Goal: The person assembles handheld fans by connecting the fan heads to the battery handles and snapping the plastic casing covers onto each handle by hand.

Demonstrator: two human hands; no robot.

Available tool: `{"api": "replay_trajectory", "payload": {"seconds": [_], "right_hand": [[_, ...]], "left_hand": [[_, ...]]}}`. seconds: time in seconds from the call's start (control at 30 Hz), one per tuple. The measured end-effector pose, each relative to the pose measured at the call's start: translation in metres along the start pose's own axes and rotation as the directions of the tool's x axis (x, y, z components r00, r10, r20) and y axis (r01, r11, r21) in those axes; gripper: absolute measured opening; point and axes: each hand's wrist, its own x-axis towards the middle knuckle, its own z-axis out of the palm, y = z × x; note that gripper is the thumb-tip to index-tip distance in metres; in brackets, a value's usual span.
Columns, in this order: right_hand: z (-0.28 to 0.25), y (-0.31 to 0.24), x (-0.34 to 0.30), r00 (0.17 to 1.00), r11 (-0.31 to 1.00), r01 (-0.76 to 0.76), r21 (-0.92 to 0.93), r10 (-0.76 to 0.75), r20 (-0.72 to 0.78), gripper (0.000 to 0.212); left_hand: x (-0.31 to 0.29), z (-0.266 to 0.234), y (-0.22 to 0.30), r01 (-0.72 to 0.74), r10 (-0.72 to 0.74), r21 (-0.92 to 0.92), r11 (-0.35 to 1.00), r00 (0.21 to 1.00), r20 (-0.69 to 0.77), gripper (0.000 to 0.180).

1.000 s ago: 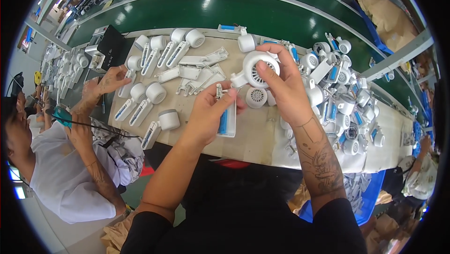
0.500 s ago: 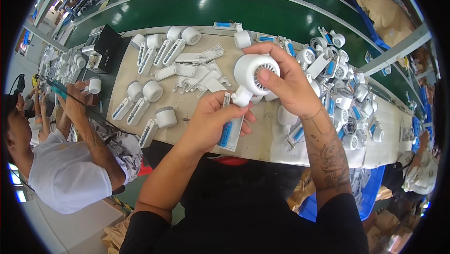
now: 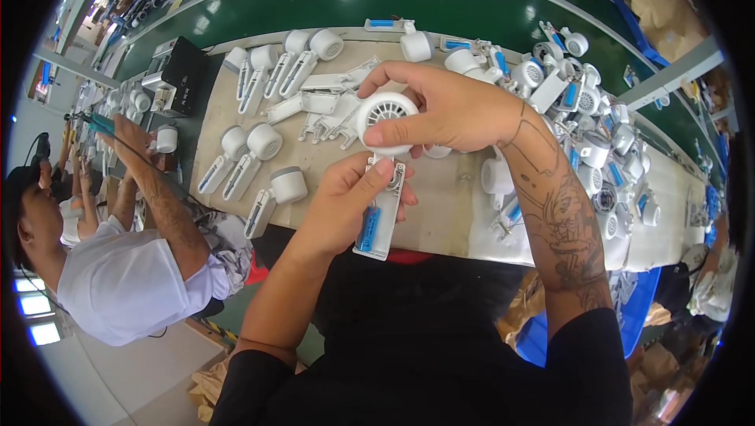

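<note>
Partly covered by the right hand (image 3: 440, 107) gripping it, the white fan head (image 3: 388, 106) has shifted left, over the open-faced handle (image 3: 384, 226) clasped in the left hand (image 3: 343, 199)

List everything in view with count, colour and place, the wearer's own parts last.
Table: one, beige, centre
Fan head: one, white, held over the table
Handle: one, white, open, below the fan head
Cell: one, blue, in the handle
Fans: seven, white and grey, table's left; more farther left
Shells: several overlapping, white, table's middle
Loose parts: many, white and blue, table's right and far edge
Machine: one, black, left
Bin: one, blue, lower right
Sack: one, brown, upper right
Co-workers: several, nearest in white, left
Sleeves: two, black, lower edge
Left hand: one, bare, around the handle
Right hand: one, bare, on the fan head
</note>
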Motion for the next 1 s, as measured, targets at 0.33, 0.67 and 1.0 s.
{"api": "replay_trajectory", "payload": {"seconds": [0.33, 0.67, 1.0], "right_hand": [[0.035, 0.023, 0.026, 0.875, 0.958, 0.19, -0.213, -0.264, -0.405, 0.051], [0.103, 0.122, 0.008, 0.824, 0.267, 0.29, -0.919, -0.558, 0.098, 0.022], [0.105, 0.063, -0.034, 0.714, 0.901, 0.215, -0.377, -0.409, -0.568, 0.012]], "left_hand": [[-0.008, -0.053, -0.008, -0.24, 0.255, 0.086, 0.967, 0.909, -0.33, 0.029], [-0.021, -0.09, 0.013, -0.357, 0.271, -0.103, 0.928, 0.841, -0.468, 0.039], [-0.009, -0.073, 0.008, -0.437, 0.385, -0.025, 0.899, 0.816, -0.431, 0.05]]}}
